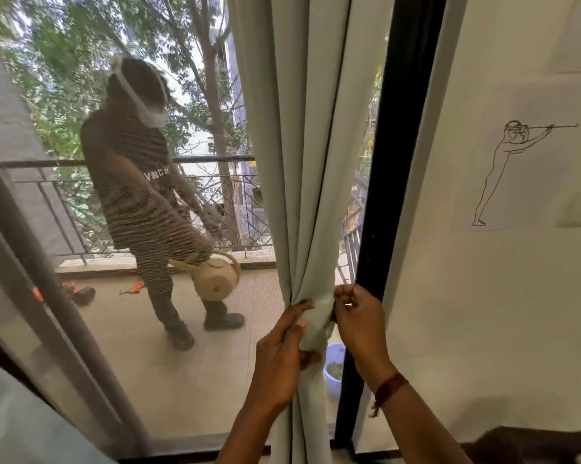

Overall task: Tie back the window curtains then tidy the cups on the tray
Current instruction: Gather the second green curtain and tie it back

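A pale grey-green curtain (302, 162) hangs at the right side of the window, gathered into a narrow bunch at hand height. My left hand (284, 356) grips the bunched fabric from the left, thumb and fingers wrapped around it. My right hand (359, 323) is closed at the right of the bunch, pinching what looks like a thin tie beside the black window frame (396, 162). No tray or cups are in view.
Behind the mesh screen a person (138, 182) stands on the balcony holding a cream watering can (215, 276). A blue bucket (334, 370) sits behind the curtain. A line drawing (516, 169) hangs on the white wall at right. A sliding door frame (31, 262) slants at left.
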